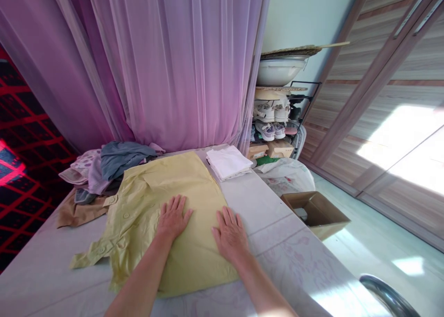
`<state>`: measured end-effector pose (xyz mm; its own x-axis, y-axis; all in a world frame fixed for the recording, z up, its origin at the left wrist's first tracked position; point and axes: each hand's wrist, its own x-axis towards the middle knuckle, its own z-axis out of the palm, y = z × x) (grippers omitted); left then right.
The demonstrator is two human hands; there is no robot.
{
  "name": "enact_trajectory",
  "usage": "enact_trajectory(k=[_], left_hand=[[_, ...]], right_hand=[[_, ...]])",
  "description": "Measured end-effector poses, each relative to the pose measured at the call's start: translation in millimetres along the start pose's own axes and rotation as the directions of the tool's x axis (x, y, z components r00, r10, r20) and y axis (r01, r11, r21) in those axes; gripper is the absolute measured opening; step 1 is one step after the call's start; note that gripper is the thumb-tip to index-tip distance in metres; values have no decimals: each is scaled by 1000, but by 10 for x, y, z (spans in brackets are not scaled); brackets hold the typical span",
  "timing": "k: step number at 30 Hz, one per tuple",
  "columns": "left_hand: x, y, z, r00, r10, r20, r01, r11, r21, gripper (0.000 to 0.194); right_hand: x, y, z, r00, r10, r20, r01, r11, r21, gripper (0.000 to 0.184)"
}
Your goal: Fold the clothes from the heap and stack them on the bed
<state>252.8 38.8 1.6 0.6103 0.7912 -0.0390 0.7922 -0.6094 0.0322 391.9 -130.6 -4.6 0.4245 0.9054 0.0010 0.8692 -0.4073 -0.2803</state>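
- my left hand (172, 220) lay flat, palm down, on the yellow garment (194, 266), its fingers slightly apart and its thumb out to the right.
- my right hand (231, 236) was flat too, over the garment's right edge, fingers a little apart and thumb pointing left and away from me.
- the garment was in the middle of the pale sheet (270, 210), spread out under both hands; its right part looked fairly smooth, its left part was wrinkled and carried buttons (126, 215), and a strip stuck out on the near left.
- at the far left a heap of clothes (120, 162) sat against the garment, grey-blue on top, with a brown piece (78, 211) at its near side.
- just beside the garment's far right edge was a folded white cloth (229, 162).
- a purple curtain (180, 67) hung along the far side.
- to the far right stood a rack with shoes (266, 131), a white basin (280, 71) above them.
- nearer on the right, a cardboard box (322, 231) stood open beside the sheet.
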Motion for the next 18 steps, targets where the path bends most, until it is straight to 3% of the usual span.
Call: enact_trajectory(k=[5, 10, 18], left_hand=[[-96, 20, -20, 998, 40, -58, -41, 999, -8, 64], [-455, -28, 46, 994, 84, -67, -85, 996, -17, 60], [-1136, -606, 144, 986, 72, -151, -77, 997, -24, 55]], right_hand=[[-64, 59, -36, 1000, -1, -12, 0, 999, -49, 59], [-51, 12, -35, 1000, -1, 0, 1, 998, -66, 59], [-69, 46, -102, 1000, -5, 4, 6, 995, -99, 55]])
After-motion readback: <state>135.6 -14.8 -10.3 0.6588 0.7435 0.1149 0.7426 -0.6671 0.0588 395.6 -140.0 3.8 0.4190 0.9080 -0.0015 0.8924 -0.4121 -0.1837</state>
